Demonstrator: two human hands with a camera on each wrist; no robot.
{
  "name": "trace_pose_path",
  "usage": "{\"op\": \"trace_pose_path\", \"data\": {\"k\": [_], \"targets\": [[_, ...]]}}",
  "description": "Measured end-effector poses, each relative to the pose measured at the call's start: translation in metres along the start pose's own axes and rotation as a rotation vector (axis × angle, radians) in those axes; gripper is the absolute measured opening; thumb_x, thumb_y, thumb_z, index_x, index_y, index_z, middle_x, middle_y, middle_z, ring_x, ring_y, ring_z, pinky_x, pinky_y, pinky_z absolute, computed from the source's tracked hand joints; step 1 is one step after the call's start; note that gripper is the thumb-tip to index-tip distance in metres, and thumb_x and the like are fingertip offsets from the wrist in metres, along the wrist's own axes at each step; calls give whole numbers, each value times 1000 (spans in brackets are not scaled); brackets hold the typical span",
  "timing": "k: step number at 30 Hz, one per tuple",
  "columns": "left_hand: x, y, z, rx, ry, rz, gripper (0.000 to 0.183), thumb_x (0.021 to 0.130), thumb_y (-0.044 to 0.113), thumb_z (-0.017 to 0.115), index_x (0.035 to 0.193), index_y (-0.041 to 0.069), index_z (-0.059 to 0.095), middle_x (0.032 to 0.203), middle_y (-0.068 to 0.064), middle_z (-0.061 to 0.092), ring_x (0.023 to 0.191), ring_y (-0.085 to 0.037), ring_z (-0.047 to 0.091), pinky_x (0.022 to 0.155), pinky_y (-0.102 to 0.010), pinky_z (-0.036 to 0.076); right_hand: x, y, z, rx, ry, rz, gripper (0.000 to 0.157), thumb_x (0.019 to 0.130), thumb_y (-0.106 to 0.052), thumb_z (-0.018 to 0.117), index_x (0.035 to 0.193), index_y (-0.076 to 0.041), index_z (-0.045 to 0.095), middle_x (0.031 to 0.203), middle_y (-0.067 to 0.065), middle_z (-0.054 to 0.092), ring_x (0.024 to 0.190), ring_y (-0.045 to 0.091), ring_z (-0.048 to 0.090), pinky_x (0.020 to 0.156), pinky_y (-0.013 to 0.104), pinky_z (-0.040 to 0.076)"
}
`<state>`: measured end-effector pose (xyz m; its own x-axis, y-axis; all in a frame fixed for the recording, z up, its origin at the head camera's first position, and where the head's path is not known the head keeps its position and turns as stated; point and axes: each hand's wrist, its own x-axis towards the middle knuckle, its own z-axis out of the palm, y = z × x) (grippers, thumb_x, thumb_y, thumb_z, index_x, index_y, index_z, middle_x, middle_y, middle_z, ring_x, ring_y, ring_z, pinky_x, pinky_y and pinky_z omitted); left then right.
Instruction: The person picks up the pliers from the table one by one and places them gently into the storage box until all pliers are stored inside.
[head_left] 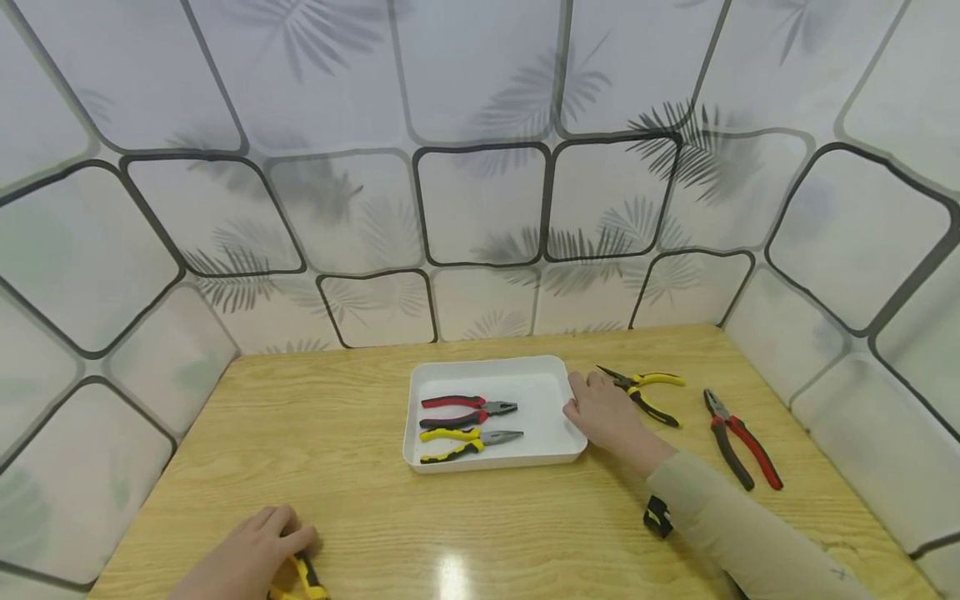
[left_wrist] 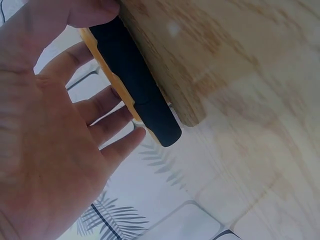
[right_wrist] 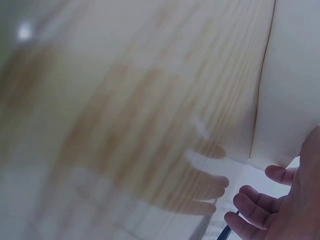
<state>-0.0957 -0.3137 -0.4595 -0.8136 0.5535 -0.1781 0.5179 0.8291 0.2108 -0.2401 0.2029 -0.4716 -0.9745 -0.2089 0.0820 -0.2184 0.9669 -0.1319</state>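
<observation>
A person at a wooden table (head_left: 337, 433) works with both hands, as seen from where I stand. The left hand (head_left: 258, 542) pinches a yellow-and-black handled tool (left_wrist: 137, 82) between thumb and fingers, low over the tabletop. Ahead and to the right of that hand lies a white tray (head_left: 543, 392); at its right edge is the right hand (head_left: 606, 412), fingers loosely bent, though I cannot tell whether it grips the rim or only touches it. In the tray, left of the right hand, lie red-handled pliers (head_left: 486, 407) and, nearer the person, yellow-handled pliers (head_left: 477, 441). Just beyond the right hand, on its right, a second yellow pair (head_left: 636, 387) rests opened on the tabletop; farther right lies a second red pair (head_left: 725, 416), its handles toward the person.
</observation>
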Motion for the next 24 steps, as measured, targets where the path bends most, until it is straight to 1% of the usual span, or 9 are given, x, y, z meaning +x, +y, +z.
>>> {"op": "trace_pose_path", "data": {"k": [6, 12, 15, 19, 22, 24], "targets": [[2, -2, 1, 35, 27, 60, 64, 79, 79, 75, 118, 29, 69, 104, 12, 53, 87, -3, 44, 71, -31, 47, 0, 0, 1, 2, 2, 1, 22, 101, -22, 51, 113, -5, 56, 93, 14, 53, 82, 28, 47, 65, 39, 42], [5, -2, 1, 57, 12, 71, 61, 81, 71, 79, 120, 24, 71, 103, 13, 56, 86, -2, 45, 72, -31, 48, 1, 1, 2, 3, 3, -2, 22, 101, -24, 51, 112, -5, 56, 92, 13, 52, 82, 27, 46, 64, 39, 40], [7, -3, 0, 68, 0, 69, 63, 81, 71, 80, 121, 23, 71, 103, 13, 57, 85, -3, 47, 73, -33, 49, 0, 0, 1, 3, 1, -5, 21, 102, -24, 52, 111, -5, 56, 91, 13, 52, 81, 27, 46, 64, 38, 40], [8, -2, -2, 72, -10, 60, 69, 80, 76, 77, 123, 23, 72, 102, 13, 57, 86, -3, 48, 75, -36, 49, 0, -1, 0, 2, 4, -6, 21, 102, -24, 52, 111, -5, 56, 92, 13, 52, 81, 27, 46, 65, 38, 40], [9, 0, -4, 79, -20, 44, 71, 79, 80, 74, 123, 25, 71, 101, 14, 56, 85, -4, 47, 74, -37, 48, 1, 0, 1, 1, 4, -5, 22, 102, -24, 52, 112, -5, 56, 92, 13, 53, 81, 27, 47, 65, 38, 41], [10, 3, -5, 80, -30, 21, 71, 77, 83, 73, 122, 27, 70, 101, 14, 55, 84, -4, 46, 73, -36, 46, 1, 1, 1, 0, 4, -6, 21, 102, -24, 52, 112, -5, 56, 92, 14, 53, 81, 27, 47, 65, 39, 42]]}}
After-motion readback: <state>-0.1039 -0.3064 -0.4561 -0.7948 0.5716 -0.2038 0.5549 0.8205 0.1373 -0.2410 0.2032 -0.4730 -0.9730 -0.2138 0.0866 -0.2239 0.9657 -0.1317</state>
